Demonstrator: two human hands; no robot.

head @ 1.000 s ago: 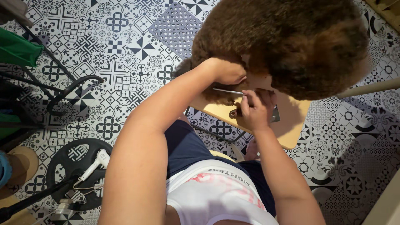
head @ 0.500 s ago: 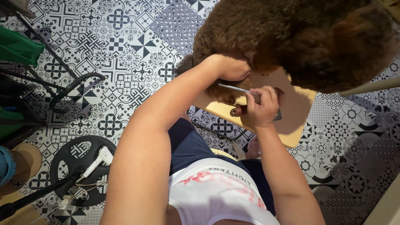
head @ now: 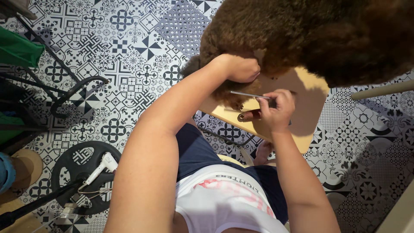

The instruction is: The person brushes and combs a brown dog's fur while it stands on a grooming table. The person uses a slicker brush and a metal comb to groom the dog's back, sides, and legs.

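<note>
A brown curly-furred dog (head: pixel 310 34) stands on a light wooden stool (head: pixel 302 112) at the upper right. My left hand (head: pixel 241 69) is closed in the dog's fur at its lower edge. My right hand (head: pixel 276 110) holds a thin metal grooming tool (head: pixel 248 94), scissors or a comb, whose tip points left into the fur just below my left hand. A brown wooden-looking piece (head: pixel 248 115) shows under my right hand.
The floor is black-and-white patterned tile (head: pixel 129 43). A black weight plate (head: pixel 82 172) with a white hair dryer (head: pixel 101 168) lying on it sits at lower left. Black metal tubes (head: pixel 69 92) and a green bag (head: pixel 17 49) are at left.
Both hands and the dog have shifted slightly in view. The metal tool stays pointed into the fur below my left hand.
</note>
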